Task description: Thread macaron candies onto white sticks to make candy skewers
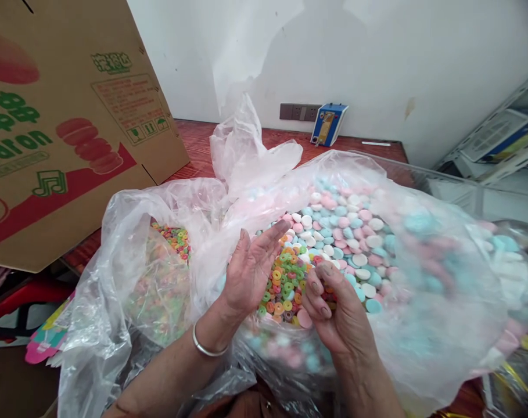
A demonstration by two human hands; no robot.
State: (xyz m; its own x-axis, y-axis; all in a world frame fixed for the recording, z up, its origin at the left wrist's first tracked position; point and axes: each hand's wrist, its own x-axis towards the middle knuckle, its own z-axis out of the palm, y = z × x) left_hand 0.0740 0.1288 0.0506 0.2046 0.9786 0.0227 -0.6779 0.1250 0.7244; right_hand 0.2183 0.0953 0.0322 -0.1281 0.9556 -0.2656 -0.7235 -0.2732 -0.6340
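My left hand [254, 270] is open, its palm turned inward and its fingers stretched out over a heap of colourful cereal rings [285, 278]. Across from it, my right hand [340, 305] has its fingers curled, with a few reddish rings showing between thumb and fingertips. The heap lies on pink, white and blue button-shaped candies [333, 223] inside a large clear plastic bag [442, 255]. To the left, a second plastic bag [128, 232] holds more of the small rings [174, 238].
A tall printed cardboard box [81, 145] stands at the left. Behind the bags, a blue-and-gold box [329, 125] sits on the red wooden table [194, 142] beside wall sockets [299, 111]. A metal shelf [494, 139] is at the right.
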